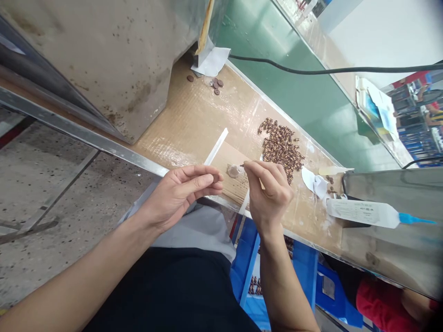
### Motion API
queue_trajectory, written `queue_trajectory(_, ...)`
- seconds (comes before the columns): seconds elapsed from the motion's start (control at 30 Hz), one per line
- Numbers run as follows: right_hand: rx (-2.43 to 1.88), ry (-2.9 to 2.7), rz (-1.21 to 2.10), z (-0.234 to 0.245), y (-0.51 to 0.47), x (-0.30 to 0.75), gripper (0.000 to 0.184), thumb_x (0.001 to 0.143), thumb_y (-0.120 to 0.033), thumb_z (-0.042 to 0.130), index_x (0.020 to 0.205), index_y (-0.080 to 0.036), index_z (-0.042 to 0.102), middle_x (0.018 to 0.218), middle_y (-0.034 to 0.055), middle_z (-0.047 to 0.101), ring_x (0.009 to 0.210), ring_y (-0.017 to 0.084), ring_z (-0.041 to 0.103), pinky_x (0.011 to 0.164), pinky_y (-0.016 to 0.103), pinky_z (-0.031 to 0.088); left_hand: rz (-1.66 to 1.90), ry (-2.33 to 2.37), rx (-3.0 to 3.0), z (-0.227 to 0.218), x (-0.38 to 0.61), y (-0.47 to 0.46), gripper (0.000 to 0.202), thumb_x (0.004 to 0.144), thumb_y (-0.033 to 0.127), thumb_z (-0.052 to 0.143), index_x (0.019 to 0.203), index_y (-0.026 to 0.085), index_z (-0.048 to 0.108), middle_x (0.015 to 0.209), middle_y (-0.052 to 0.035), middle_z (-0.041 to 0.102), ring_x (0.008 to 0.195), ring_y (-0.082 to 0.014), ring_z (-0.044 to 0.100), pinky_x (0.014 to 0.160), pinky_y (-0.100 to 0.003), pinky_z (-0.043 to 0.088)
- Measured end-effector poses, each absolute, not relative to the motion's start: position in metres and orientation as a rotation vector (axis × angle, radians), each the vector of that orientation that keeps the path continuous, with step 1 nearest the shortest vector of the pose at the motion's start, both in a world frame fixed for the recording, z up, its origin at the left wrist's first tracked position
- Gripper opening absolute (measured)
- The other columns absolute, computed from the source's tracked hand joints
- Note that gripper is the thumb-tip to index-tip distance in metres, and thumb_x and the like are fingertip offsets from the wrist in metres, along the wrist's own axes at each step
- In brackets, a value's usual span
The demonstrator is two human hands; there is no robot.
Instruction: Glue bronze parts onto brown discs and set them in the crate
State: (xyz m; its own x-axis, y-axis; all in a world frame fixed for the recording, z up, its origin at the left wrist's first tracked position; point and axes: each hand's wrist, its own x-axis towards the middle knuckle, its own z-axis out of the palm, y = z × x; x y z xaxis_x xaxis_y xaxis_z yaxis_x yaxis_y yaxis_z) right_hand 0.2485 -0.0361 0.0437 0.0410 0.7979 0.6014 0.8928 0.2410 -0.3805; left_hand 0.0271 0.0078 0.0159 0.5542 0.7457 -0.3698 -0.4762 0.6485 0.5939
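My left hand (188,189) is closed at the table's front edge, its thumb pressed along the bent fingers; whatever may be in them is hidden. My right hand (268,191) pinches thumb and forefinger together, with a tiny dark tip showing at the fingertips, too small to name. Just beyond that pinch lies a small round clear dish or blob (235,171) on a brown cardboard piece (226,159). A heap of small shiny brown-and-gold parts (282,145) spreads behind my right hand.
White strips (216,146) lie on the brown-covered table (194,120). Several brown discs (217,84) sit at the back. A white bottle with a blue nozzle (363,212) lies at right. Blue trays (245,258) stand below; metal housings (104,60) flank the table. A person's red sleeve (379,297) shows lower right.
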Motion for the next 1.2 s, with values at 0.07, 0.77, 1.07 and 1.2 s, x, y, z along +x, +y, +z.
queue_trajectory(0.07, -1.559, -1.809, -0.176, 0.043, -0.036, 0.250, 0.027, 0.109, -0.008, 0.072, 0.115, -0.031, 0.084, 0.111, 0.0020, 0.086, 0.099, 0.023, 0.076, 0.093, 0.039, 0.060, 0.753, 0.646, 0.459, 0.016, 0.027, 0.007, 0.013, 0.095, 0.026, 0.094, 0.105, 0.019, 0.092, 0.106, -0.0067, 0.088, 0.092, -0.0170, 0.084, 0.094, -0.025, 0.069)
queue_trajectory(0.77, -1.471, -1.293, 0.296, 0.075, -0.069, 0.214, 0.025, 0.105, -0.012, 0.079, 0.119, -0.032, 0.088, 0.110, 0.0014, 0.085, 0.104, 0.022, 0.081, 0.092, 0.040, 0.068, 0.656, 0.555, 0.383, 0.019, 0.030, 0.005, 0.020, 0.091, 0.027, 0.099, 0.108, 0.018, 0.092, 0.110, -0.0069, 0.090, 0.090, -0.0146, 0.085, 0.090, -0.021, 0.071)
queue_trajectory(1.07, -1.301, -1.065, 0.751, 0.064, -0.072, 0.204, 0.017, 0.107, -0.020, 0.081, 0.117, -0.032, 0.089, 0.115, 0.0037, 0.085, 0.110, 0.024, 0.081, 0.100, 0.043, 0.067, 0.710, 0.527, 0.344, 0.021, 0.038, -0.005, 0.023, 0.083, 0.032, 0.106, 0.096, 0.019, 0.093, 0.091, -0.0030, 0.089, 0.075, -0.0131, 0.084, 0.072, -0.017, 0.071)
queue_trajectory(1.2, -1.284, -0.994, 0.796, 0.061, -0.074, 0.199, 0.015, 0.108, -0.023, 0.082, 0.117, -0.032, 0.088, 0.113, 0.0030, 0.084, 0.106, 0.024, 0.081, 0.098, 0.043, 0.068, 0.770, 0.552, 0.358, 0.024, 0.043, -0.009, 0.023, 0.081, 0.033, 0.107, 0.094, 0.020, 0.093, 0.089, -0.0036, 0.090, 0.072, -0.0135, 0.084, 0.073, -0.017, 0.071)
